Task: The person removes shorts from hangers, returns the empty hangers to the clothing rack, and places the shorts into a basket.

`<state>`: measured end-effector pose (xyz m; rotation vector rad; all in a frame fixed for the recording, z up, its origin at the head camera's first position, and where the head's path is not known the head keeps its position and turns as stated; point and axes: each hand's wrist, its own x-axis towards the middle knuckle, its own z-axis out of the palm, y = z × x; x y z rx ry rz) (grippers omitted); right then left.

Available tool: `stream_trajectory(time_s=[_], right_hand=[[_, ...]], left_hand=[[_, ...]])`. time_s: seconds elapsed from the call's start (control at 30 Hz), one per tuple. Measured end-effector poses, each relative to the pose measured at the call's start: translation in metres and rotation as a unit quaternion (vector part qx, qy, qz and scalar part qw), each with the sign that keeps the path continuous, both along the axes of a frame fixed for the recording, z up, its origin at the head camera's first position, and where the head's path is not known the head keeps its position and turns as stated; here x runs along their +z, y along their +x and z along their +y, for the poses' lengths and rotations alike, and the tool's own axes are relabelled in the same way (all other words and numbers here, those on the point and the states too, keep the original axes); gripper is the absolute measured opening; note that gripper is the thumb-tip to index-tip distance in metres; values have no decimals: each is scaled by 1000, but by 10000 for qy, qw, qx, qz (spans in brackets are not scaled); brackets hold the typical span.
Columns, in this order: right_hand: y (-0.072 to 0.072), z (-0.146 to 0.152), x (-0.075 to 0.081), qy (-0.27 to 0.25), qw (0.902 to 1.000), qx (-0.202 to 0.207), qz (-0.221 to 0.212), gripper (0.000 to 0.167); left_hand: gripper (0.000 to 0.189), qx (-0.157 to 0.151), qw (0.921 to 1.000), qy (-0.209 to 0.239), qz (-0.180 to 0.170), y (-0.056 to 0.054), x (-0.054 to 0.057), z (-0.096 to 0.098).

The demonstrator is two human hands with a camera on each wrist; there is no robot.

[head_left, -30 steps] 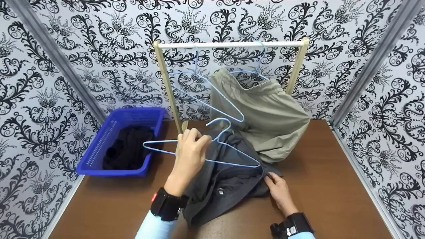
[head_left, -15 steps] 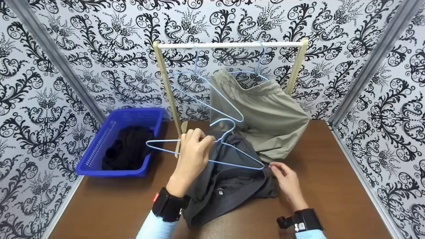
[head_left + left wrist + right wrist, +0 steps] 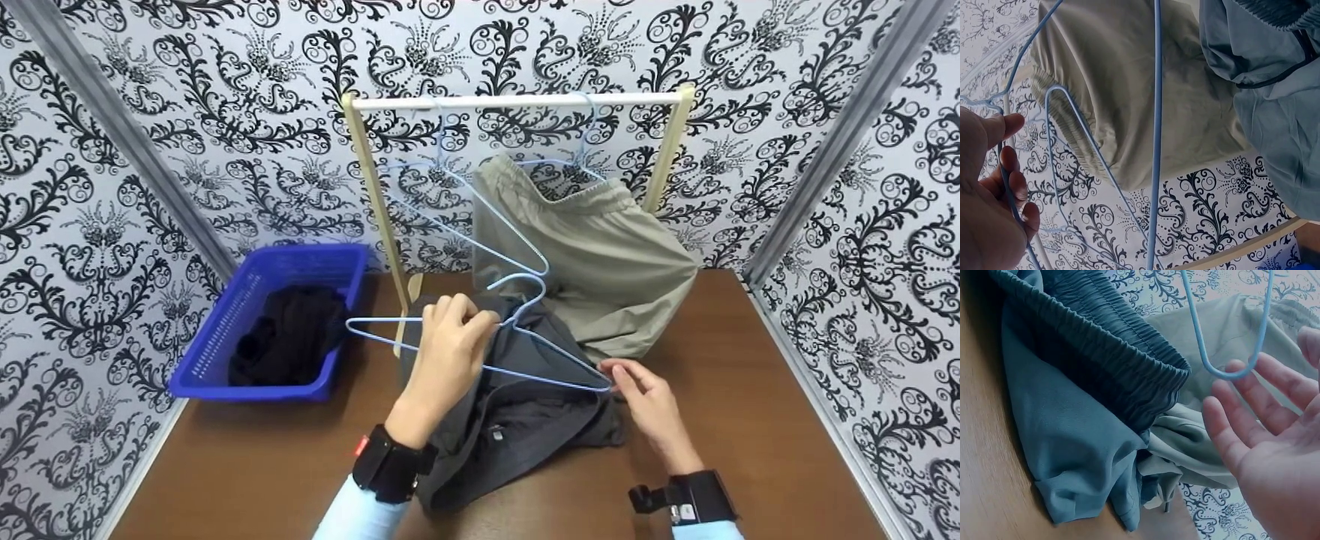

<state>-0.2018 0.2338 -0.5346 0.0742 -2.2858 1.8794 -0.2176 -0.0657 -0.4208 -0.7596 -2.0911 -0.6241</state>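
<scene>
My left hand (image 3: 452,351) grips a light blue clothes hanger (image 3: 551,380) by its upper bar, beside the hook, holding it over dark grey shorts (image 3: 517,469). In the left wrist view its fingers curl around the bar. My right hand (image 3: 652,405) is at the hanger's right corner; in the right wrist view its loosely extended fingers (image 3: 1268,402) lie right at that rounded end. The shorts rest on the table with their elastic waistband (image 3: 1100,343) gaping open toward me, a small white label inside. The hanger passes in front of part of them.
Behind stands a small rack with a white rail (image 3: 510,101). Khaki shorts (image 3: 592,262) hang there on a blue hanger, beside a bare blue hanger (image 3: 499,214). A blue basket (image 3: 225,390) with dark clothing (image 3: 289,334) sits at the left on the brown table (image 3: 750,420).
My left hand has carried the hanger slightly right and toward me. My right hand has let go of the shorts' waistband and moved up to the hanger's right corner.
</scene>
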Motion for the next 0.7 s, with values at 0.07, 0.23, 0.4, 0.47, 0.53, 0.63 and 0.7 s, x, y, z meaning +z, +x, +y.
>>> stream_trajectory(time_s=[0.07, 0.23, 0.4, 0.47, 0.53, 0.63, 0.7], right_hand=[[1, 0, 0, 47, 10000, 60, -60, 25], [1, -2, 0, -218, 9988, 428, 57, 25], [1, -4, -1, -412, 9975, 555, 177, 23], [2, -5, -1, -446, 9973, 557, 192, 23], [2, -5, -1, -493, 9969, 590, 178, 23], [3, -5, -2, -503, 9966, 636, 127, 22], [3, -4, -2, -457, 9969, 638, 111, 22]], left_hand=[[2, -6, 10000, -36, -82, 0, 0, 2], [5, -32, 9994, -152, -306, 2, -2, 5], [11, -144, 9985, -239, -480, 3, -4, 6], [12, -183, 9983, -282, -467, 3, -5, 7], [13, -230, 9981, -325, -462, 2, -6, 8], [15, -314, 9978, -390, -441, 2, -7, 8], [18, -381, 9974, -427, -446, 2, -8, 9]])
